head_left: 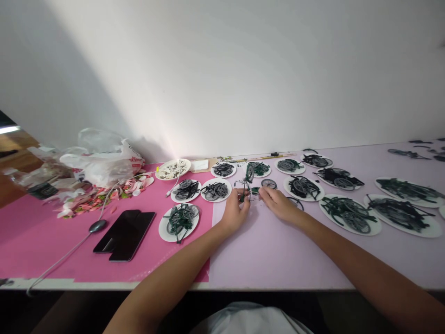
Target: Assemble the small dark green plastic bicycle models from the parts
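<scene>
Well back from the table edge [285, 289], bicycle parts [250, 174] in both hands [236, 209] [277, 202].

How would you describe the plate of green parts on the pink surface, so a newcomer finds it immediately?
Start at the pink surface, on the table's left side. Between the black flat devices and the left forearm lies a white plate. It sits nearest the front edge of all plates there, and holds green parts, while its neighbours hold black ones.

A creased, pale grey-white cloth garment [246, 320] is showing at six o'clock; left hand [236, 209] and right hand [278, 202] are appearing bare.
</scene>
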The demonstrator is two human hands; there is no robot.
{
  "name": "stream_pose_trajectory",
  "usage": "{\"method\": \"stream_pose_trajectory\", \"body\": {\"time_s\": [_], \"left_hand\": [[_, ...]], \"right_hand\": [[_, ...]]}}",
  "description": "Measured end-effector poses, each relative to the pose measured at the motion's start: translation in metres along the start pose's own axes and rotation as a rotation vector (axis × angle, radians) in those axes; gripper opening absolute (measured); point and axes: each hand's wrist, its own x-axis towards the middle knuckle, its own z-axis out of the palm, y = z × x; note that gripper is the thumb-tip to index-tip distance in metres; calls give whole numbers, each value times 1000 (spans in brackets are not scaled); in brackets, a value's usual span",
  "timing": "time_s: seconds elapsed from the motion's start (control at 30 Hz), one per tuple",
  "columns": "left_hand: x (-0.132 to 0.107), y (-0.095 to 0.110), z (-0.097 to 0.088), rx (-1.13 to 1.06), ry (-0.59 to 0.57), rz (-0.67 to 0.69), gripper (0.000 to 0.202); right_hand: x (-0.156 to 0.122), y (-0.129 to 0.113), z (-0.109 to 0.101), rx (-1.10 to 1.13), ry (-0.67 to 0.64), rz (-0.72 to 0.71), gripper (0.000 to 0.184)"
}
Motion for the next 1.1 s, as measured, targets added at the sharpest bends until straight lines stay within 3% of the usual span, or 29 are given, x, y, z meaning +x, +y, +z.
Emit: {"method": "stream_pose_trajectory", "body": {"time_s": [0.17,0.47,1.1], "left_hand": [[0,1,0,-3,-10,11,11],[0,0,0,32,-19,15,9],[2,-3,4,-105,-24,-91,14]], "right_hand": [[2,-1,2,-62,54,1,36],[4,0,8,30,182,2,21],[1,-3,8,85,122,-67,15]]}}
